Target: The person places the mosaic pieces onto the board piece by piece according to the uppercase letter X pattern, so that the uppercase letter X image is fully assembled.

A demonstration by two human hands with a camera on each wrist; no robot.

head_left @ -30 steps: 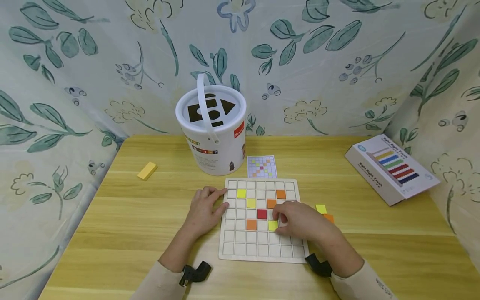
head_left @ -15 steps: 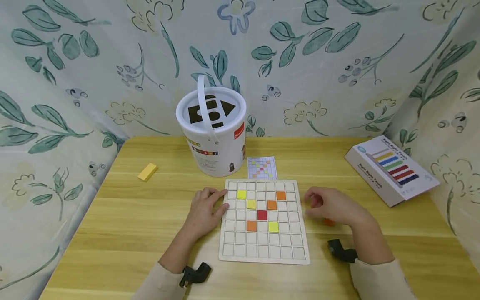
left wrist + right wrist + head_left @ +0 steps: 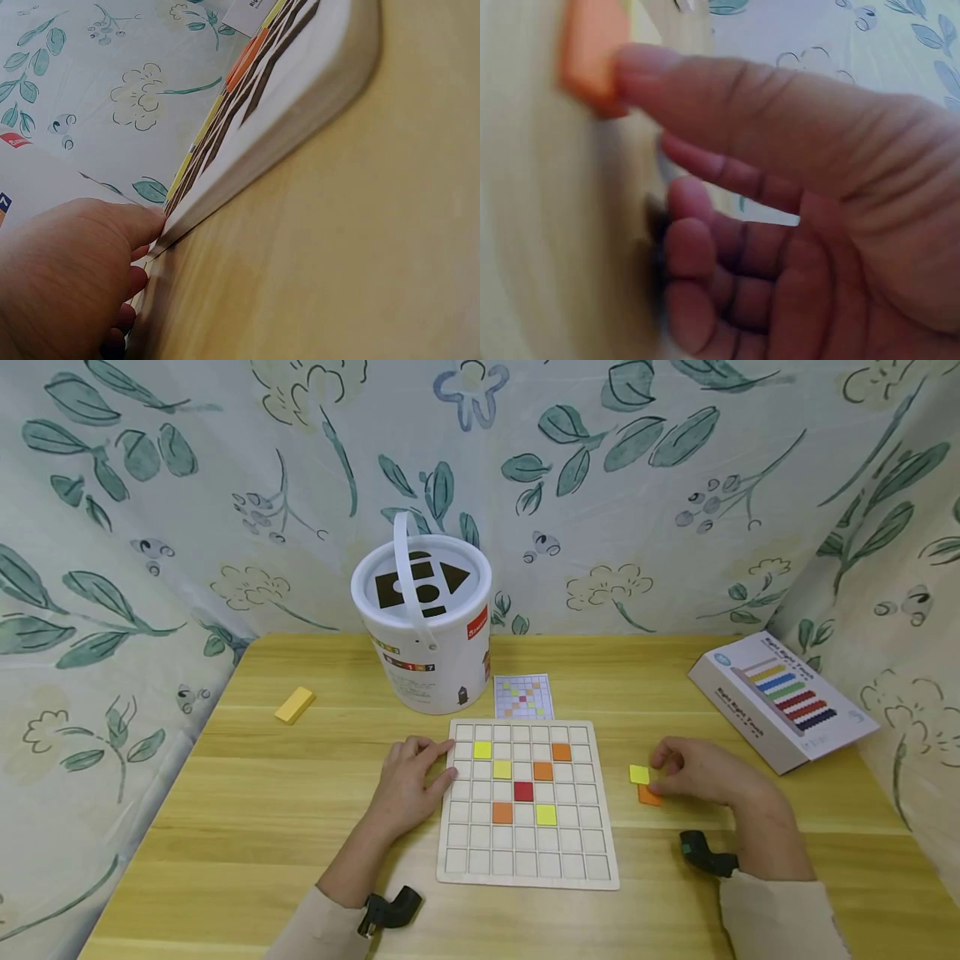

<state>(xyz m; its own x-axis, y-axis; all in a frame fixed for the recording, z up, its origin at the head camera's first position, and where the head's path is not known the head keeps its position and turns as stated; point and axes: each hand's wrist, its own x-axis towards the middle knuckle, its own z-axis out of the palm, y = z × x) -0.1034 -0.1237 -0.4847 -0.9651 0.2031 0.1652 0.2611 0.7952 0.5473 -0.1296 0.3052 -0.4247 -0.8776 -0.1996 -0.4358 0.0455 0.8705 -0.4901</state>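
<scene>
A square wooden grid board (image 3: 457, 835) lies flat on the table, with several yellow and orange tiles and one red tile (image 3: 523, 791) in its cells. At its left edge my left hand (image 3: 405, 785) rests, thumb and index fingertip touching the rim. In the left wrist view the thumb (image 3: 139, 223) meets the board's side (image 3: 225, 199). Right of the board, my right hand (image 3: 708, 772) is beside a loose yellow tile (image 3: 638, 774) and an orange tile (image 3: 649, 796). The right wrist view has the thumb tip against the orange tile (image 3: 596, 52), other fingers loosely curled apart from it.
Behind the board lies a printed pattern card (image 3: 522, 696). A white bucket (image 3: 423, 668) with shape cut-outs in its lid stands beside it. A yellow block (image 3: 295, 704) lies at the left, and a white box (image 3: 780, 702) at the back right. Patterned cloth hangs behind the table.
My right hand has moved right from over the board to the loose tiles beside it, uncovering the board's right side. My left hand stays at the left edge.
</scene>
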